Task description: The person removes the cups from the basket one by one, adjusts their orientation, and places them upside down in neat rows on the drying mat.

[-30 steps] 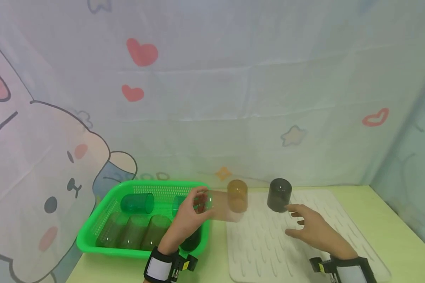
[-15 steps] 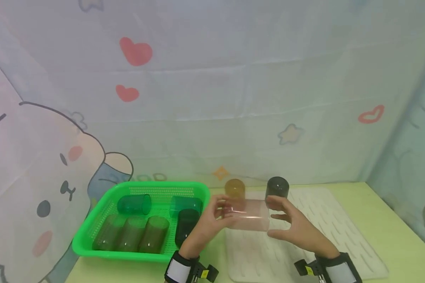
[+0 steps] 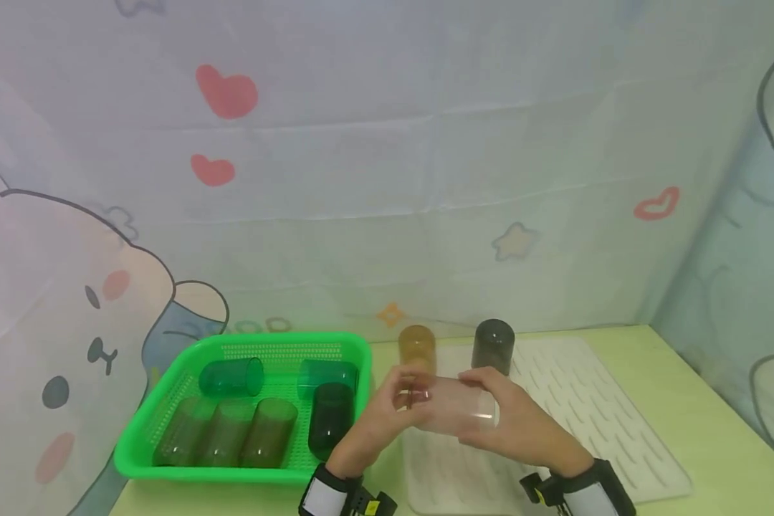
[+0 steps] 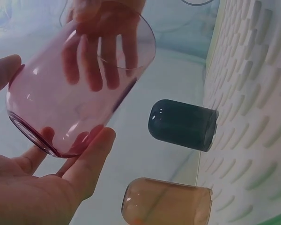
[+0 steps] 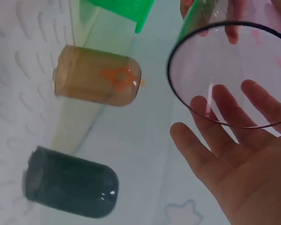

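Left to right across the counter [image 3: 703,423]. One green basket [image 3: 168,401] stands at the left and holds six cups, all lying on their sides: two green cups at the back, one on the left [image 3: 231,377] and one on the right [image 3: 326,374]; three olive-tinted cups [image 3: 226,432] side by side along the front; and one dark cup [image 3: 327,426] at the front right, near the basket's wall.

Centre: one clear pink cup [image 3: 454,407] is held on its side in the air between two hands, above the near left part of the one white ridged mat [image 3: 593,423]. The left hand [image 3: 387,416] grips the cup's base end — its thumb and fingers [image 4: 89,159] are curled round the thick bottom, as the left wrist view shows. The right hand [image 3: 516,423] takes the open rim end; its fingers [image 5: 234,112] are spread and bent about the rim [image 5: 210,108], seen through the wall in the right wrist view.

Behind the hands, two cups stand mouth down on the far edge of the mat: one amber cup [image 3: 416,347] on the left and one dark grey cup [image 3: 493,345] on the right, apart from each other. One black wristband with a white patch sits on each wrist — left [image 3: 325,496], right [image 3: 583,494].
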Demonstrator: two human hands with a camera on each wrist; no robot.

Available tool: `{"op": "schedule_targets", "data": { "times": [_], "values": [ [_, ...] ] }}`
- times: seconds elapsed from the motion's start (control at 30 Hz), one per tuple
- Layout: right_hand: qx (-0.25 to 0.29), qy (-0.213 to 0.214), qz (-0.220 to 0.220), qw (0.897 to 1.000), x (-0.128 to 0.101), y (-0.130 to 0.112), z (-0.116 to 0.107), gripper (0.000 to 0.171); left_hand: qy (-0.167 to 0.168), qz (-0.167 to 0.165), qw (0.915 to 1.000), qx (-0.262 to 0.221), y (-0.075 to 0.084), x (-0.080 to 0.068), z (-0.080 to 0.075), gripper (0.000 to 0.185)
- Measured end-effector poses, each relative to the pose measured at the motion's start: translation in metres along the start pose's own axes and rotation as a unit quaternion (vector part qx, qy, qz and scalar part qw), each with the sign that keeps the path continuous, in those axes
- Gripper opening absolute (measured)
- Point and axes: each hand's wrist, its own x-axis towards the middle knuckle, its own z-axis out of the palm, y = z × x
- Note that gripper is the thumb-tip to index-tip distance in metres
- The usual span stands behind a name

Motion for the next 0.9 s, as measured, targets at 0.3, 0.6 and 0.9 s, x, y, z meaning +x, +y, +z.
{"op": "schedule_targets", "data": {
  "times": [0.3, 0.6, 0.9],
  "values": [
    [-0.185, 0.007, -0.039, 0.982, 0.001, -0.017, 0.006, 0.076, -0.008, -0.011, 0.9998, 0.014, 0.002, -0.001, 0.005, 0.047],
    [-0.227, 0.004, -0.085, 0.970, 0.000, -0.014, 0.015, 0.072, -0.011, -0.015, 0.9992, 0.035, 0.001, -0.002, 0.008, 0.047],
    [-0.224, 0.012, -0.076, 0.972, 0.001, -0.011, 0.011, 0.074, -0.045, -0.020, 0.9975, 0.051, 0.011, -0.006, -0.001, 0.054]
  ]
}}
